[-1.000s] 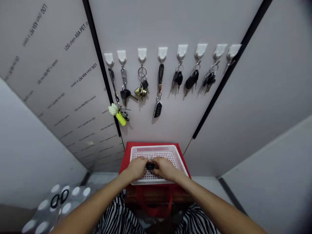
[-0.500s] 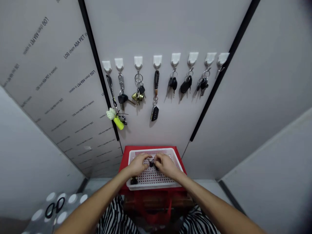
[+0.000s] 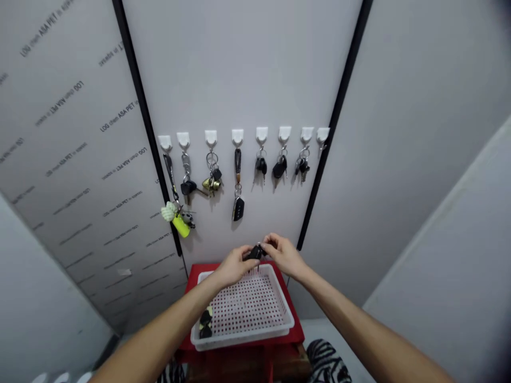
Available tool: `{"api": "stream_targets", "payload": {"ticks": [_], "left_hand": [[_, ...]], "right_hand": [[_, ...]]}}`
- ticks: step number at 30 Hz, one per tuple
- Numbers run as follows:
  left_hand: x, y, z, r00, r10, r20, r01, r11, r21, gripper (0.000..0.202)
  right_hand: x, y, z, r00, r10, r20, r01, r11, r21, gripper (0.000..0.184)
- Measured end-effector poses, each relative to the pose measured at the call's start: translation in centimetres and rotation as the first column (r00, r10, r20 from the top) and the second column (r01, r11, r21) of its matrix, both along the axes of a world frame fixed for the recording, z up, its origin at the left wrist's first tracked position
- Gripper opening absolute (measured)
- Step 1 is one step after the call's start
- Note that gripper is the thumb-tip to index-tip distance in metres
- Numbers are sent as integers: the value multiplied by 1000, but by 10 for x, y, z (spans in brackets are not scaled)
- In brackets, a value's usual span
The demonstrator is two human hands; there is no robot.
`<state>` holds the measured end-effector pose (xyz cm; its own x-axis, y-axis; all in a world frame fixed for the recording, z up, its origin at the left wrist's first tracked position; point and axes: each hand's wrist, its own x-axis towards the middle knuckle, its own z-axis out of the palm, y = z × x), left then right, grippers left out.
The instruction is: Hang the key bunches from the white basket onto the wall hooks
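Above the far rim of a white perforated basket (image 3: pixel 289 319), my left hand (image 3: pixel 236 265) grips a bunch of black keys (image 3: pixel 254 253) between thumb and fingers. My right hand (image 3: pixel 282 254) pinches the same bunch at its ring from the other side. Inside the basket, in the near left corner, lie more black keys (image 3: pixel 205 324) with something pale yellow beside them. On the wall, a row of white hooks (image 3: pixel 237 137) carries several key bunches. Among them hangs a car key on a braided strap (image 3: pixel 238 207). The far-right hook (image 3: pixel 323 136) has no keys on it.
The basket stands on a red stool (image 3: pixel 297 330) against the wall. A bunch with a neon-yellow fob (image 3: pixel 181 225) hangs lowest at the left. Black strips (image 3: pixel 337 119) edge the wall panel. White bottle caps (image 3: pixel 62 378) show at the lower left edge.
Both hands have lifted the keys up from inside the basket to above its far edge. The camera view has tilted upward and turned, so hooks and basket sit lower.
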<state>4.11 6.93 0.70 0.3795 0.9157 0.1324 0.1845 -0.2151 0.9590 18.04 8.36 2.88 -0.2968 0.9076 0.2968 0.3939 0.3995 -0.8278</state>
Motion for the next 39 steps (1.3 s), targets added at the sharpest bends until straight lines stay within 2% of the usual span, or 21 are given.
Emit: {"api": "stream_targets", "payload": {"ticks": [2, 4, 6, 9, 12, 14, 17, 23, 25, 28, 31, 33, 34, 36, 37, 39], "left_hand": [[8, 7, 21, 999, 26, -22, -24, 997, 74, 29], [20, 12, 48, 995, 84, -49, -73, 978, 193, 31], [34, 15, 79, 987, 140, -77, -105, 930, 352, 33], [57, 15, 124, 975, 166, -149, -63, 845, 531, 33], [78, 15, 154, 955, 184, -234, -2, 790, 613, 36], [90, 18, 166, 937, 214, -278, 17, 764, 645, 39], [103, 25, 177, 917, 251, -310, 26, 737, 675, 41], [117, 42, 188, 880, 323, -348, -14, 749, 662, 39], [120, 45, 189, 879, 323, -350, -15, 754, 657, 39], [120, 45, 183, 888, 302, -347, -16, 773, 634, 39], [108, 38, 164, 917, 240, -318, -9, 811, 585, 42], [91, 33, 140, 942, 190, -277, -18, 853, 522, 42], [79, 31, 124, 952, 179, -250, -40, 879, 475, 42], [53, 28, 86, 956, 219, -194, -133, 916, 378, 37], [40, 27, 65, 949, 257, -183, -196, 936, 293, 34], [14, 25, 27, 943, 306, -133, -296, 951, 92, 31]], "right_hand": [[12, 6, 19, 999, -43, -11, 43, 998, 37, 12], [26, 12, 43, 993, -107, -55, 111, 991, 79, 13], [39, 18, 69, 976, -176, -125, 191, 975, 114, 13], [57, 26, 110, 935, -274, -224, 314, 934, 169, 12], [72, 32, 144, 883, -363, -297, 430, 879, 206, 8], [79, 35, 161, 851, -417, -320, 492, 846, 206, 6], [88, 44, 177, 811, -499, -306, 570, 791, 220, 5], [99, 70, 186, 732, -658, -174, 676, 674, 298, 8], [101, 77, 185, 704, -702, -107, 695, 650, 307, 7], [104, 83, 179, 694, -718, -53, 697, 651, 302, 9], [108, 83, 163, 713, -696, -84, 684, 664, 303, 14], [108, 76, 142, 727, -674, -130, 679, 676, 288, 16], [106, 70, 127, 753, -646, -129, 654, 709, 265, 17], [96, 56, 92, 846, -530, -54, 530, 829, 177, 15], [89, 47, 73, 916, -400, 34, 395, 914, 93, 14], [70, 31, 36, 969, -217, 119, 219, 976, -2, 9]]}}
